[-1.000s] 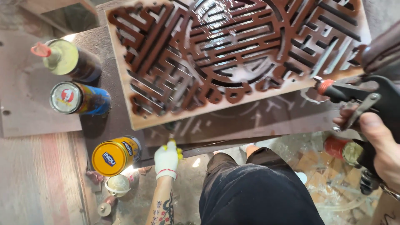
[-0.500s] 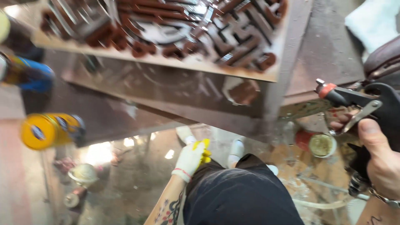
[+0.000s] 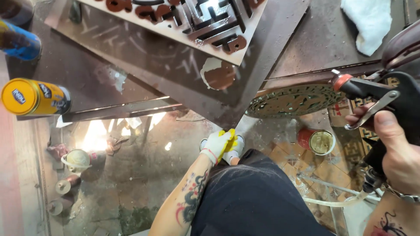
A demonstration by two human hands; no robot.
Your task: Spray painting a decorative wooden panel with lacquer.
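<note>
Overhead, right hand (image 3: 396, 153) grips spray gun (image 3: 385, 98); gloved left hand (image 3: 220, 145) hangs low.

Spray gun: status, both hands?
Right hand gripping black spray gun, finger on trigger. Gloved left hand hanging low, yellow glove. Nozzle beside round fretwork disc; nothing blocking.

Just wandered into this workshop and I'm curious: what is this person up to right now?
A person stands at a paint-stained workbench, looking down. The right hand grips a black spray gun with a finger on its trigger, the nozzle pointing left over the bench edge. The left hand, in a white and yellow glove, hangs low by the leg, holding nothing I can make out. A brown-painted carved lattice panel lies on the bench, with a yellow-topped can on its left.
</note>
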